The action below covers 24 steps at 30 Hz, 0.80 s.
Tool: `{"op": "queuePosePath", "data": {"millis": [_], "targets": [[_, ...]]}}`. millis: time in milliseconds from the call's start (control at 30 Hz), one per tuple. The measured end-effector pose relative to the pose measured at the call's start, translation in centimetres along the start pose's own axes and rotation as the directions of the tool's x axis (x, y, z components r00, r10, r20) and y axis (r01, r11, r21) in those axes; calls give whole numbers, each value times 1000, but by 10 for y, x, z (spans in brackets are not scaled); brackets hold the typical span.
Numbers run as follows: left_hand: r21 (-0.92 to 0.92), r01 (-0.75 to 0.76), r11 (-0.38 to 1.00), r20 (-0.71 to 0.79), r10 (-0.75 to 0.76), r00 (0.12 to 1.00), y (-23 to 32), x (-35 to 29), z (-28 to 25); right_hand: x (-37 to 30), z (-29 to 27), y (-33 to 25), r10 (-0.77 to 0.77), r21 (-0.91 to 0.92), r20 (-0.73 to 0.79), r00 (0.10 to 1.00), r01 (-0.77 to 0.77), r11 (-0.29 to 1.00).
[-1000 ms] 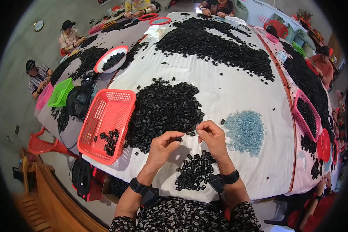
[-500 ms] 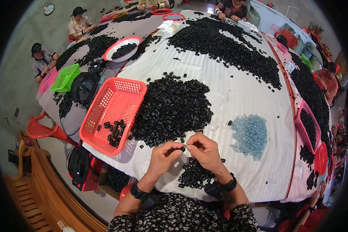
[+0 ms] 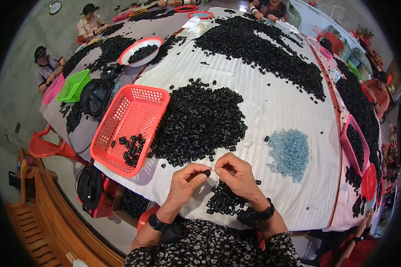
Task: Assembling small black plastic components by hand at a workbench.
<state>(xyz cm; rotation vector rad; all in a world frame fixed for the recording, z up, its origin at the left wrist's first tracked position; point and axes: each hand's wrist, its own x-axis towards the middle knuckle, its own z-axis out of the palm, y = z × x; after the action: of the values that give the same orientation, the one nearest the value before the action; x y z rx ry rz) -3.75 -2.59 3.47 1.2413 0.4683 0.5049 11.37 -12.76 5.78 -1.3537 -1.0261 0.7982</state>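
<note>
My left hand (image 3: 186,181) pinches a small black plastic part (image 3: 206,173) between thumb and fingertips. Close beside it, my right hand (image 3: 236,175) is closed in a pinch; a tiny pale bit shows at its fingertips, too small to name. The two hands nearly meet above the white cloth. Below them lies a small heap of black parts (image 3: 225,200). A large heap of loose black parts (image 3: 200,120) spreads just beyond my hands. To the right is a flat pile of small clear bluish pieces (image 3: 289,153).
A red plastic basket (image 3: 131,116) with some black parts stands left of the large heap. Farther off are a red-rimmed white bowl (image 3: 128,55), a green basket (image 3: 74,86) and a long spread of black parts (image 3: 263,49). A pink basket (image 3: 355,142) stands right. Several people sit around the tables.
The black part in my left hand has turned and shows more of itself. Both hands stay in nearly the same place, fingertips close together. The whole view has shifted slightly.
</note>
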Motion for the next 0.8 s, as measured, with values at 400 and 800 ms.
{"op": "queuePosePath", "data": {"millis": [400,800], "targets": [[63,-11,998,-9,12,1000,-13,-4,-3,0,13,6,-39,0,27,999,39,999],[47,-49,998,-147,55,988,-12,-12,-2,0,12,8,-2,-101,77,997,10,995]]}}
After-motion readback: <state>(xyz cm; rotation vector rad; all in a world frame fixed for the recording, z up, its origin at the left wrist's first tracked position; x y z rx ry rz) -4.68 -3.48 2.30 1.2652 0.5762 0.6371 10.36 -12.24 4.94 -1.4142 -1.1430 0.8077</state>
